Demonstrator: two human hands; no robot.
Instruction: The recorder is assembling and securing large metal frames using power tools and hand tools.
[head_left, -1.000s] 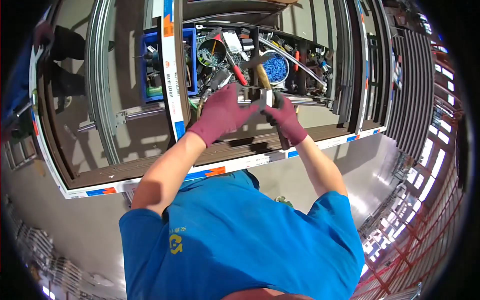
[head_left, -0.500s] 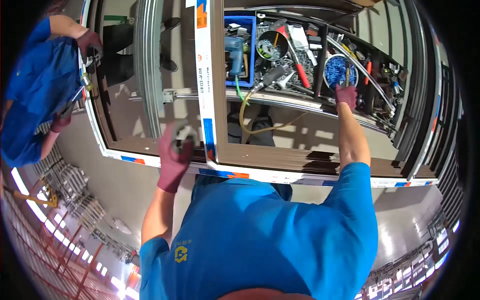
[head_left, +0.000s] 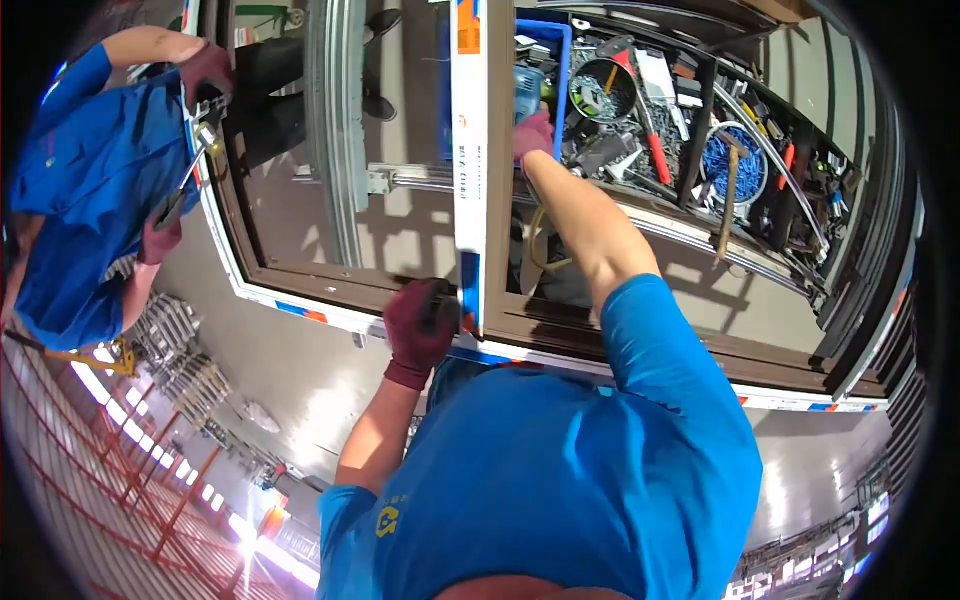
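My right hand (head_left: 535,136), in a maroon glove, reaches into the blue bin (head_left: 566,60). It closes around the lower part of a blue power drill (head_left: 527,92), its fingers partly hidden. My left hand (head_left: 422,322), gloved in maroon with dark fingers, is curled at the near rail of the brown window frame (head_left: 380,292), beside the white-taped upright (head_left: 468,200). Whatever it may hold is hidden. A hammer (head_left: 733,190) lies over a white bowl (head_left: 762,178) of blue screws, its wooden handle hanging past the tray's near edge.
A tool tray (head_left: 640,215) holds a bucket of screws (head_left: 603,90), a red-handled tool (head_left: 658,158) and loose hardware. At left, a co-worker in blue (head_left: 100,190) holds a screwdriver (head_left: 207,140) at the frame. Metal rails (head_left: 335,120) run beneath the frame.
My right hand has let go of the hammer on the bowl and moved left to the drill in the blue bin. My left hand has come down to the frame rail near the upright.
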